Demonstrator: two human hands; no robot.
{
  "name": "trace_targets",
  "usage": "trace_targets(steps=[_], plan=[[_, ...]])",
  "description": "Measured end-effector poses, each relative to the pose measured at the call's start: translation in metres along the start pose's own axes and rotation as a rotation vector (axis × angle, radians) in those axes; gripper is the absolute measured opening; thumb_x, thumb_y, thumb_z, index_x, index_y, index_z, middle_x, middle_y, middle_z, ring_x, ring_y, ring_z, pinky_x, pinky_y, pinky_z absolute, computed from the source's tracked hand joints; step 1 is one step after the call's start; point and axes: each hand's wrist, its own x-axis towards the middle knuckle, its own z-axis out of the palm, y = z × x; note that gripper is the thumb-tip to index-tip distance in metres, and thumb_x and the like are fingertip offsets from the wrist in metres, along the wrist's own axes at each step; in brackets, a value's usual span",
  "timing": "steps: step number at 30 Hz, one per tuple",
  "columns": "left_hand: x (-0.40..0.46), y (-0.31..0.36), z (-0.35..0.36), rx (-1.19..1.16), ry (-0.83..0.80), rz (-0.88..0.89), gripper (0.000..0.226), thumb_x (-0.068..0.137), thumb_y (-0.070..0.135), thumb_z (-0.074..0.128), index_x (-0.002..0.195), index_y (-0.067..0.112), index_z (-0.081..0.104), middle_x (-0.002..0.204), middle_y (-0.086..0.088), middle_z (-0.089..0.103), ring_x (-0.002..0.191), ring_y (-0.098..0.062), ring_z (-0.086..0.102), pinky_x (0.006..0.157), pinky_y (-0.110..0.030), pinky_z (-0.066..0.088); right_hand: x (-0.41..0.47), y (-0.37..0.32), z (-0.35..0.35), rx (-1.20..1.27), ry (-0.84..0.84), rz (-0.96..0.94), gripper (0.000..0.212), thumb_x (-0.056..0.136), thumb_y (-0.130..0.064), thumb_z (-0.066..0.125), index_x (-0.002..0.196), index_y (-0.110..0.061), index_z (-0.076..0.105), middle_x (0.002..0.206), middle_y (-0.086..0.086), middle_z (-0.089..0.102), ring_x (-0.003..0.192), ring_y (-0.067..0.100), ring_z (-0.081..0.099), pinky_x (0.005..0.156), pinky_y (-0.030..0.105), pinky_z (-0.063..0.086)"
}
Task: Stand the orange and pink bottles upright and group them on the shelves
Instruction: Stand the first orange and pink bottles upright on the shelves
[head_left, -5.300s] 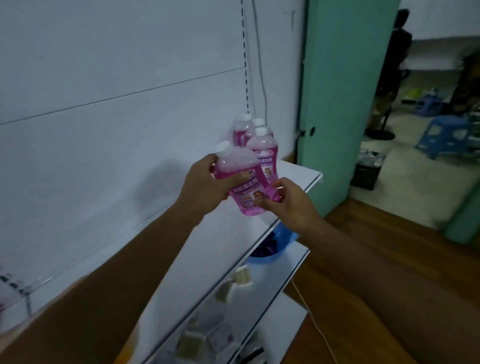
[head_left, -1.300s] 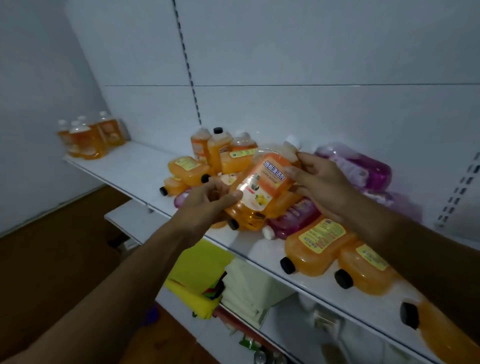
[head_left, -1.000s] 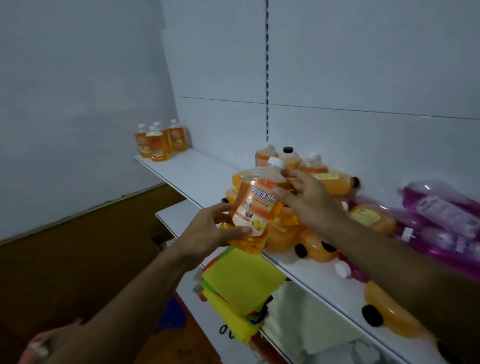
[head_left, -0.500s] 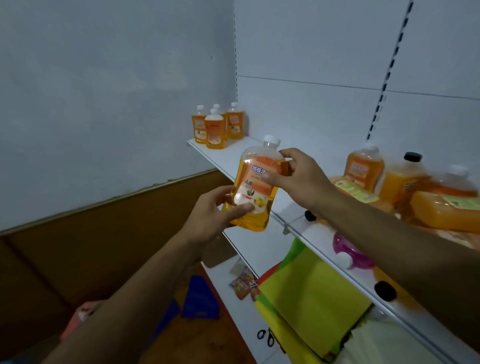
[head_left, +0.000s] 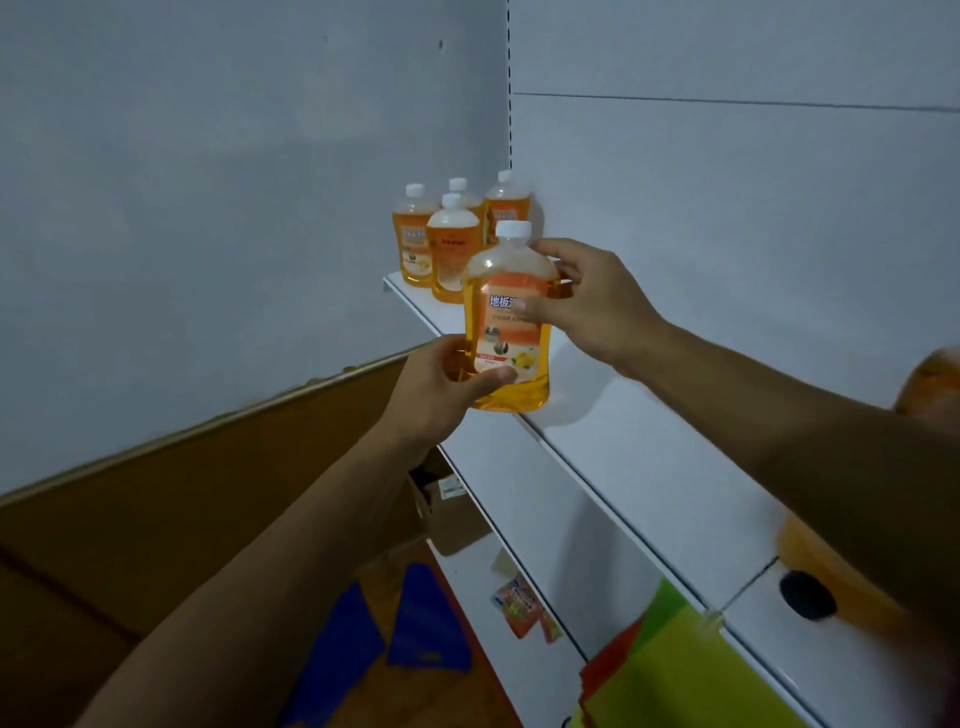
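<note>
An orange bottle (head_left: 506, 322) with a white cap is held upright over the front edge of the white shelf (head_left: 639, 447). My left hand (head_left: 441, 384) grips its lower left side, thumb across the label. My right hand (head_left: 592, 301) holds its upper right shoulder with curled fingers. Several orange bottles (head_left: 452, 244) stand upright in a group at the far left end of the shelf, just behind the held one. At the right edge, a lying orange bottle with a black cap (head_left: 808, 597) shows partly under my right forearm.
A lower shelf (head_left: 498, 582) carries small packets, and yellow-green and red sheets (head_left: 675, 670) lie at the bottom right. A cardboard box (head_left: 447, 514) and blue items (head_left: 384, 629) sit near the wooden floor. Grey walls close the corner on the left.
Both hands have carried the orange bottle leftward along the shelf toward the standing orange group. It now stands straighter and closer to them. The view has turned left, away from the pile.
</note>
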Motion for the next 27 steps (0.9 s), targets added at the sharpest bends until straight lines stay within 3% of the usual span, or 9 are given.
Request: trace_targets(steps=[3, 11, 15, 18, 22, 25, 27], plan=[[0.043, -0.017, -0.005, 0.044, 0.022, -0.005, 0.042, 0.079, 0.035, 0.076, 0.115, 0.02, 0.062, 0.103, 0.006, 0.071, 0.091, -0.012, 0.07, 0.085, -0.04, 0.058, 0.033, 0.016, 0.01, -0.066, 0.004, -0.037, 0.064, 0.08, -0.021, 0.077, 0.136, -0.02, 0.049, 0.121, -0.007, 0.058, 0.11, 0.015, 0.059, 0.094, 0.038, 0.053], [0.147, -0.068, -0.024, 0.061, 0.068, 0.034, 0.033, 0.078, 0.03, 0.078, 0.109, 0.027, 0.067, 0.1, 0.011, 0.07, 0.089, -0.007, 0.067, 0.078, -0.024, 0.055, 0.117, 0.057, 0.052, -0.184, 0.067, -0.008, 0.064, 0.081, -0.024, 0.076, 0.136, -0.028, 0.046, 0.131, -0.006, 0.057, 0.111, 0.007, 0.055, 0.094, 0.041, 0.053], [0.191, -0.085, -0.033, 0.053, 0.028, 0.057, 0.027, 0.08, 0.025, 0.077, 0.105, 0.028, 0.066, 0.099, 0.012, 0.069, 0.09, -0.005, 0.066, 0.077, -0.021, 0.053, 0.154, 0.069, 0.068, -0.25, 0.1, 0.021, 0.065, 0.081, -0.023, 0.076, 0.138, -0.025, 0.045, 0.134, -0.003, 0.056, 0.118, 0.015, 0.056, 0.096, 0.04, 0.051], [0.216, -0.097, -0.039, 0.097, 0.006, 0.071, 0.033, 0.082, 0.03, 0.074, 0.113, 0.021, 0.067, 0.105, 0.011, 0.068, 0.094, -0.006, 0.064, 0.078, -0.018, 0.05, 0.173, 0.078, 0.075, -0.283, 0.106, 0.034, 0.061, 0.083, -0.022, 0.073, 0.137, -0.021, 0.045, 0.134, -0.001, 0.056, 0.114, 0.01, 0.054, 0.095, 0.029, 0.049], [0.233, -0.109, -0.041, 0.143, -0.012, 0.07, 0.037, 0.084, 0.033, 0.072, 0.119, 0.021, 0.066, 0.111, 0.011, 0.065, 0.094, -0.006, 0.06, 0.08, -0.02, 0.047, 0.184, 0.091, 0.081, -0.312, 0.161, 0.033, 0.052, 0.087, -0.021, 0.069, 0.135, -0.017, 0.048, 0.129, -0.002, 0.058, 0.104, 0.0, 0.048, 0.074, -0.002, 0.041], [0.241, -0.113, -0.037, 0.193, 0.032, 0.097, 0.043, 0.082, 0.033, 0.074, 0.121, 0.021, 0.06, 0.113, 0.009, 0.063, 0.094, -0.006, 0.059, 0.078, -0.02, 0.047, 0.189, 0.096, 0.084, -0.334, 0.187, 0.065, 0.051, 0.089, -0.024, 0.067, 0.135, -0.019, 0.046, 0.131, -0.004, 0.057, 0.105, -0.001, 0.048, 0.071, -0.004, 0.041], [0.242, -0.116, -0.034, 0.189, 0.093, 0.097, 0.051, 0.079, 0.029, 0.078, 0.121, 0.019, 0.052, 0.117, 0.003, 0.058, 0.1, -0.01, 0.057, 0.079, -0.024, 0.048, 0.189, 0.099, 0.084, -0.361, 0.191, 0.078, 0.053, 0.089, -0.028, 0.067, 0.137, -0.021, 0.044, 0.133, -0.005, 0.056, 0.106, -0.001, 0.049, 0.076, 0.003, 0.043]])
